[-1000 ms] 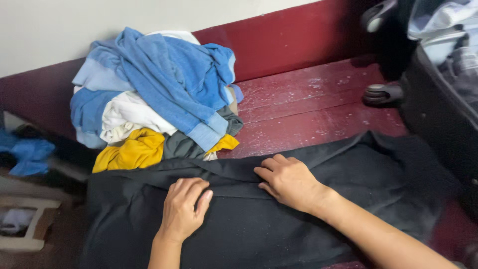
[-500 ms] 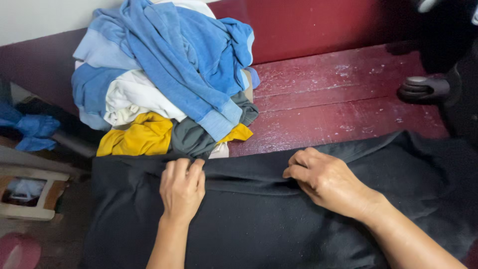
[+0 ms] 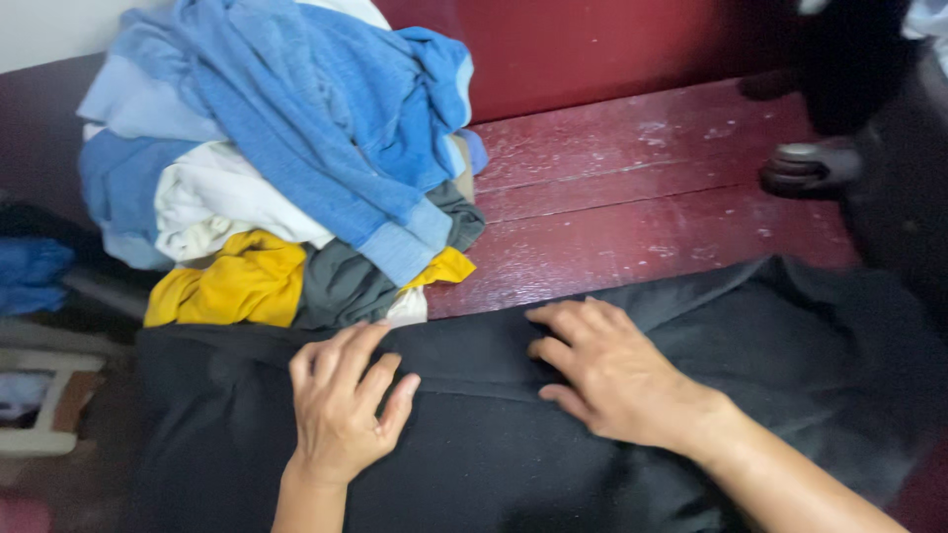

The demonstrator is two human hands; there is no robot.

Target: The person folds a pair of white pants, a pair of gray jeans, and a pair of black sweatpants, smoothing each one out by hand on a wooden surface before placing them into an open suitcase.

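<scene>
A large black garment (image 3: 494,464) lies spread across the near part of a dark red wooden surface (image 3: 632,207). My left hand (image 3: 341,400) rests flat on it near its folded upper edge, fingers spread. My right hand (image 3: 602,370) lies palm down on the same fold, a little to the right, fingers apart. Neither hand grips the cloth.
A pile of clothes (image 3: 276,158) sits behind the black garment at the left: blue pieces on top, white, yellow and grey below. A black suitcase with a wheel (image 3: 810,168) stands at the right. A white frame-like object (image 3: 44,400) and blue cloth (image 3: 30,271) lie at the left.
Both hands pinched the fold half a second ago; now they lie flat and open on the cloth. The view has shifted slightly to the right.
</scene>
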